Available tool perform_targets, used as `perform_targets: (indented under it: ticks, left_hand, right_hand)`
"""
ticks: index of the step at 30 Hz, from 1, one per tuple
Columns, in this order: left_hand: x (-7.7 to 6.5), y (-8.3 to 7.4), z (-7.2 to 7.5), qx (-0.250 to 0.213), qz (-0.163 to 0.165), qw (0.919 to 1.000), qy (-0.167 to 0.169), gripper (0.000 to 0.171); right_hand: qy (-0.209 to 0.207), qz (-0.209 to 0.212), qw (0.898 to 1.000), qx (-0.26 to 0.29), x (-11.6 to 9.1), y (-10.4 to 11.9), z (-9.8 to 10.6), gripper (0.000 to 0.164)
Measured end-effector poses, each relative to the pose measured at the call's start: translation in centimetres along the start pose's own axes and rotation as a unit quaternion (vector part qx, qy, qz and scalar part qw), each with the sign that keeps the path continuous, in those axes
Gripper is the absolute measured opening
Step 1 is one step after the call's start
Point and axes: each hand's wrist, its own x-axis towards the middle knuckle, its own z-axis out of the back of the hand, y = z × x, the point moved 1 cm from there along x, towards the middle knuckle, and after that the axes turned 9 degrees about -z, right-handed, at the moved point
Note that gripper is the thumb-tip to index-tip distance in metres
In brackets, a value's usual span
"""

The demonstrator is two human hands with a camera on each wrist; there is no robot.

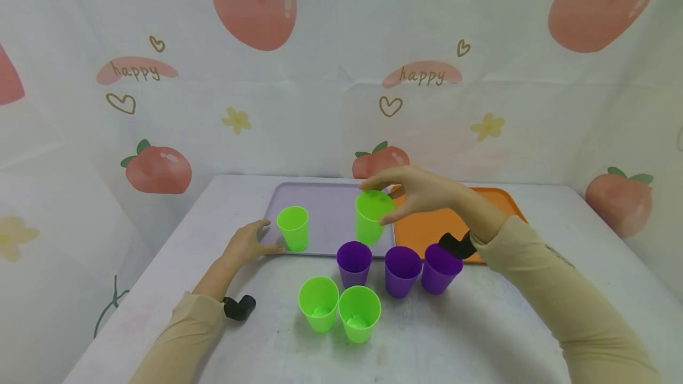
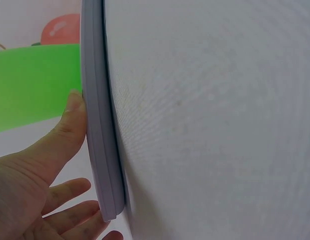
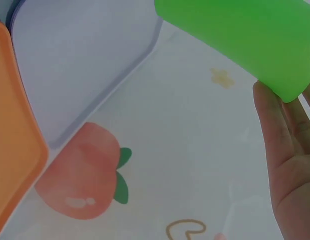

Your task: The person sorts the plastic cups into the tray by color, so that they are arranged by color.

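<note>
A green cup [image 1: 369,223] is tilted over the grey-lilac tray [image 1: 331,203], its rim pinched by the fingers and thumb of my right hand [image 1: 421,192]. In the right wrist view the fingertips press against the rim end of that cup [image 3: 240,42]. Another green cup [image 1: 294,234] stands upright at the tray's near left corner. Beside it is my left hand [image 1: 248,245], fingers spread and loosely bent. The left wrist view shows its thumb [image 2: 69,117] at the tray edge, close to the cup's side.
Two green cups [image 1: 318,304] stand upright at the table's front middle. Behind them to the right are several purple cups [image 1: 402,271], one partly covered by the right wrist's black strap. An orange tray [image 1: 427,230] adjoins the lilac one. A printed cloth [image 1: 320,105] hangs behind the table.
</note>
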Motion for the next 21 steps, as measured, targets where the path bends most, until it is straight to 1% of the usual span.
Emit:
perform_targets:
  ticks: [6, 12, 21]
  left_hand:
    - [0.0, 0.1, 0.0, -0.001, -0.001, 1.0, -0.002, 0.08]
    - [0.0, 0.2, -0.1, -0.004, -0.003, 1.0, -0.004, 0.079]
    - [0.0, 0.2, -0.1, -0.003, -0.005, 1.0, -0.006, 0.08]
  right_hand:
    - [0.01, -0.006, 1.0, -0.001, 1.1, -0.3, -0.2, 0.064]
    - [0.025, -0.019, 0.999, -0.015, 2.2, -0.7, -0.5, 0.064]
    - [0.032, -0.015, 0.999, -0.019, 3.5, -1.0, -1.2, 0.062]
